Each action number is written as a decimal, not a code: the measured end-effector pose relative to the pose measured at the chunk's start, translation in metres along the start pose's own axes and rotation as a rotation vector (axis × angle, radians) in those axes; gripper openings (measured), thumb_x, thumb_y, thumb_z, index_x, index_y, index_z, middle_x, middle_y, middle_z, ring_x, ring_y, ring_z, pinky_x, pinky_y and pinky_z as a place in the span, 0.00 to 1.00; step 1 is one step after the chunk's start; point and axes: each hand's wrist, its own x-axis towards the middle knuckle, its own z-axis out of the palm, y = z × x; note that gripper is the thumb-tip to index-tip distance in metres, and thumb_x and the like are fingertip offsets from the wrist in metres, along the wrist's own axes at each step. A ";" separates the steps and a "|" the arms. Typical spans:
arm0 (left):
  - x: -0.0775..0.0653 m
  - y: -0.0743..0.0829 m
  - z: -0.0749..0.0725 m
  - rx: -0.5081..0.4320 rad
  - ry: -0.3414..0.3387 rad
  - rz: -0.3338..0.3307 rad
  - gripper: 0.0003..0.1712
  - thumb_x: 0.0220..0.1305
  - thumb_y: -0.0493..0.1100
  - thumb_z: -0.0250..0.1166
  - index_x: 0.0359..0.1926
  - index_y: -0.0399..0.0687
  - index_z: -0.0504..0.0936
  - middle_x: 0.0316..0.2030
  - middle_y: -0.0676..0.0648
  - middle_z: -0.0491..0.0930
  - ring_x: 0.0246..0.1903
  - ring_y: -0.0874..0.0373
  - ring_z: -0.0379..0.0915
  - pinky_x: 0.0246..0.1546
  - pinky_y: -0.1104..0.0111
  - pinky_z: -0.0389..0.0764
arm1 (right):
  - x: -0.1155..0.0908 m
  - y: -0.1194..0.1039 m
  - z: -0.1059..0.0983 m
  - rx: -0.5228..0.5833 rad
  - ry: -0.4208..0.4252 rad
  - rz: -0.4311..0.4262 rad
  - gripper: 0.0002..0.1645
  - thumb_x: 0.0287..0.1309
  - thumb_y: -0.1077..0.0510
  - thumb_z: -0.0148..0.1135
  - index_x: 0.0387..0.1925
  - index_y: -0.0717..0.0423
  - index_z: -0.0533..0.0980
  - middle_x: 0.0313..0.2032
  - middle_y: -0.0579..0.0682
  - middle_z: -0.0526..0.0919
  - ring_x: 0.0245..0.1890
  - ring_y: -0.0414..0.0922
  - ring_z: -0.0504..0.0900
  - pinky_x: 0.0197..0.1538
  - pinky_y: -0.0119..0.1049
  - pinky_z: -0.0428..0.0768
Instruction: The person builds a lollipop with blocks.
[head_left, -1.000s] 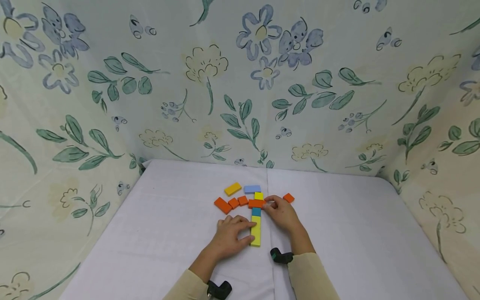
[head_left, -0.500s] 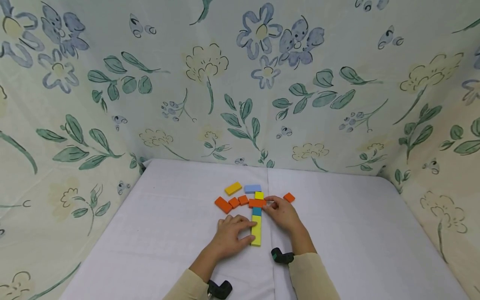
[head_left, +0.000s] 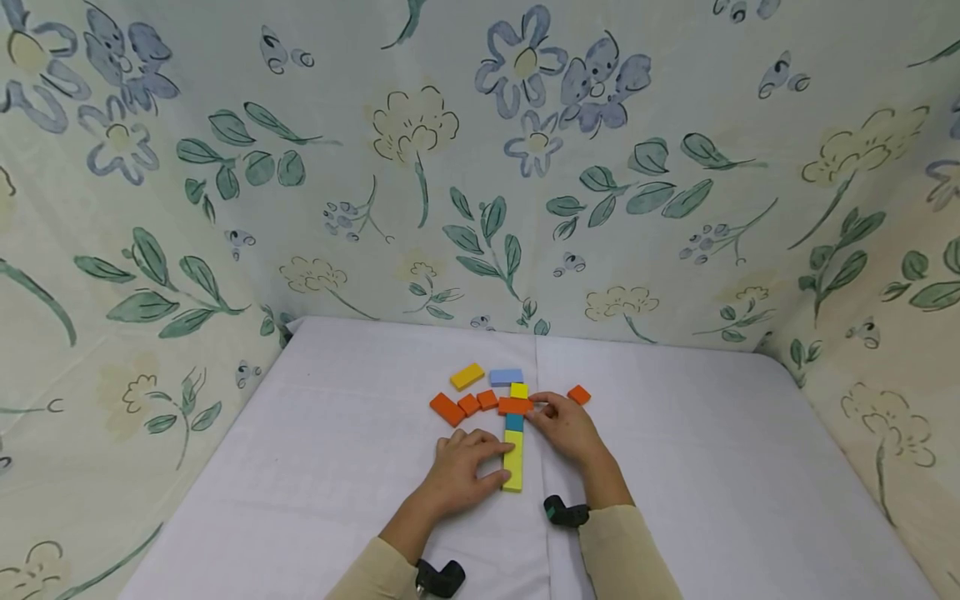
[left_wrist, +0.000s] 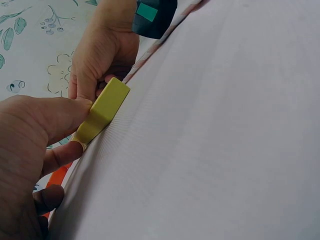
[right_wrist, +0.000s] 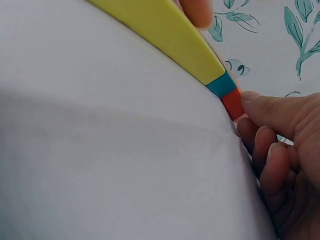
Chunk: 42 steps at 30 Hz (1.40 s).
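Observation:
A column of toy blocks lies on the white-covered table: a long yellow block [head_left: 513,467] nearest, a teal block [head_left: 514,422], an orange block [head_left: 512,406] set crosswise, and a small yellow block [head_left: 518,390] at the far end. My left hand [head_left: 463,471] rests its thumb and index finger against the left side of the long yellow block [left_wrist: 105,107]. With thumb and index finger, my right hand [head_left: 564,427] pinches the right end of the crosswise orange block [right_wrist: 232,104]. Its other fingers curl beneath, seen in the right wrist view.
Left of the column lie a larger orange block [head_left: 447,409] and two small orange blocks [head_left: 468,405]. Behind are an amber block [head_left: 467,376] and a light blue block [head_left: 506,377]. Another small orange block [head_left: 578,394] lies beyond my right hand. Floral cloth [head_left: 420,208] hangs around the table.

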 end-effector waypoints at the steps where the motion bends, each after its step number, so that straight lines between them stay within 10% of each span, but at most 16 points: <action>1: 0.000 0.000 0.000 0.000 0.000 -0.001 0.24 0.68 0.60 0.65 0.63 0.71 0.81 0.54 0.58 0.79 0.45 0.61 0.66 0.44 0.63 0.57 | 0.000 0.000 0.000 0.001 -0.001 -0.001 0.21 0.65 0.46 0.68 0.58 0.43 0.81 0.32 0.48 0.76 0.33 0.45 0.73 0.35 0.37 0.69; 18: 0.002 -0.002 0.001 -0.018 -0.008 -0.019 0.24 0.68 0.61 0.65 0.63 0.72 0.81 0.54 0.58 0.79 0.47 0.61 0.66 0.44 0.63 0.58 | 0.013 -0.022 -0.006 -0.025 -0.027 0.139 0.21 0.69 0.39 0.60 0.54 0.47 0.78 0.27 0.52 0.79 0.22 0.48 0.77 0.27 0.36 0.73; 30: 0.002 -0.005 0.004 -0.014 0.003 -0.009 0.23 0.67 0.61 0.65 0.63 0.72 0.81 0.54 0.59 0.79 0.46 0.62 0.66 0.45 0.63 0.58 | 0.032 -0.047 -0.005 -0.297 -0.008 0.092 0.24 0.65 0.38 0.64 0.43 0.54 0.81 0.33 0.50 0.82 0.34 0.48 0.77 0.35 0.36 0.72; 42: 0.003 -0.006 0.003 -0.026 -0.009 -0.018 0.23 0.67 0.60 0.65 0.63 0.72 0.81 0.54 0.59 0.79 0.47 0.62 0.66 0.45 0.64 0.58 | 0.049 -0.053 0.004 -0.272 -0.074 0.018 0.20 0.73 0.47 0.58 0.59 0.47 0.81 0.56 0.57 0.79 0.49 0.51 0.75 0.50 0.43 0.78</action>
